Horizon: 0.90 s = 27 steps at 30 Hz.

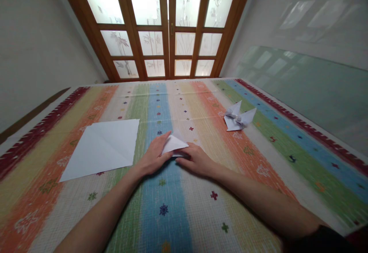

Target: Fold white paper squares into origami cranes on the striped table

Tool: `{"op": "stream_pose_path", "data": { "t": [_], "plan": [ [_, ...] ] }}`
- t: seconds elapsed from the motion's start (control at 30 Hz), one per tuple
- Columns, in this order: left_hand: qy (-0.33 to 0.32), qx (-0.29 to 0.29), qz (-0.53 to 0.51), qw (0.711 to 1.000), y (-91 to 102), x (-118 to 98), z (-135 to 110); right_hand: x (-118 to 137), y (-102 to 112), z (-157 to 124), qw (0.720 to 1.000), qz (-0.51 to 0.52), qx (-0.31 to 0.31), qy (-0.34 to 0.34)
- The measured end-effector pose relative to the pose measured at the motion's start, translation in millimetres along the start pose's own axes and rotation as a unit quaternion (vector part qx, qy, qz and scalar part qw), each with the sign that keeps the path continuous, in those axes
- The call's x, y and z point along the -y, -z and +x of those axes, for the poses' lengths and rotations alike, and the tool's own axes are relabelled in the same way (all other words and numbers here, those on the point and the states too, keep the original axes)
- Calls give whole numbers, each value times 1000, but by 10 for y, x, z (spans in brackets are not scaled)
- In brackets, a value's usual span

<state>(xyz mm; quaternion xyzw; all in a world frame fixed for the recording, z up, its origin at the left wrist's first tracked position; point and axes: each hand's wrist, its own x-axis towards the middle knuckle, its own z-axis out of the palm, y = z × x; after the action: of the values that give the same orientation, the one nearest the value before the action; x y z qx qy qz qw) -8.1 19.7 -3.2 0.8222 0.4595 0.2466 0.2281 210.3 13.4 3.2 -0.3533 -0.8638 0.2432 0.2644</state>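
Observation:
A small piece of folded white paper (174, 143) is between my two hands, over the blue stripe of the tablecloth. My left hand (155, 154) grips its left side, thumb toward me and fingers on the far edge. At its lower right corner, my right hand (197, 160) has its fingers closed on the paper, with the fingertips partly hidden under it. The paper has a peaked, layered shape, and its inner folds cannot be made out.
A stack of white paper sheets (105, 145) lies flat to the left. Toward the back right sits a folded paper figure (239, 116) with two pointed peaks. The striped tablecloth (169, 222) covers the table. Wooden glazed doors (169, 30) stand beyond it.

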Motion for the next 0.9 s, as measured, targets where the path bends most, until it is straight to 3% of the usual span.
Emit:
{"op": "stream_pose_path", "data": {
  "t": [0.13,0.43,0.67,0.9],
  "plan": [
    [-8,-23,12,1000,-40,-5,10,-64,-2,-23,994,-35,-98,-34],
    [-44,-108,82,990,-130,-43,-30,-74,-4,-59,947,-55,-313,51],
    [-20,-184,84,979,-135,-105,-35,-58,-17,-155,946,-180,-232,139],
    [-13,-214,70,974,-131,-158,-30,-44,-45,6,970,-173,-133,106]
  ]
}}
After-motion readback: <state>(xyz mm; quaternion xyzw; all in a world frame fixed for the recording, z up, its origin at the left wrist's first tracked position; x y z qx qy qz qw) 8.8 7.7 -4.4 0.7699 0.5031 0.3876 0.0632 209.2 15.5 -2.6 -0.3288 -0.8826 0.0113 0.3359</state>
